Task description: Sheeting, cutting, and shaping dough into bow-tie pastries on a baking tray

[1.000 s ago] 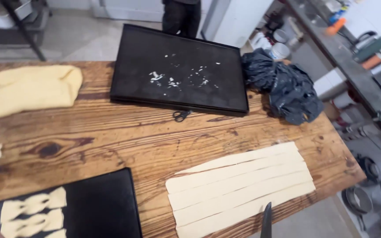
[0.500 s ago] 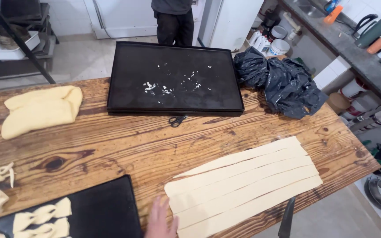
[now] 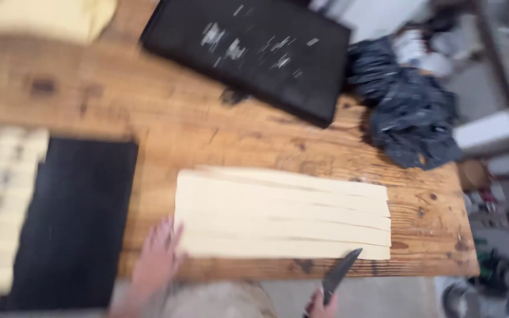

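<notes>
Where the pale, flat rectangular sheet of dough [image 3: 283, 215], cut lengthwise into long strips, lies on the worn wooden table [image 3: 207, 126], it sits near the front edge and toward the right half of the top. The left hand [image 3: 159, 259] rests open and flat, fingers [image 3: 169, 232] spread, touching the sheet's lower left corner and holding nothing. The right hand [image 3: 323, 305] shows only at the bottom edge of the view, closed around the handle of a dark-bladed kitchen knife [image 3: 339, 274]; the blade slants up and to the right, its tip just at the front edge of the dough, near the sheet's right end.

Just left of the dough lies a black rectangular baking tray [image 3: 72, 227], its right part bare, with rows of small pale shaped dough pieces [image 3: 4, 200] along its left side; motion blur makes their exact shape hard to tell. Behind the sheet, well apart from it, a second black rectangular baking tray [image 3: 248, 56] sits tilted across the back of the table, speckled with pale crumbs. A crumpled black plastic bag [image 3: 407, 109] lies to its right, at the table's far right corner. A yellowish lump of dough [image 3: 51, 17] rests at the back left.
</notes>
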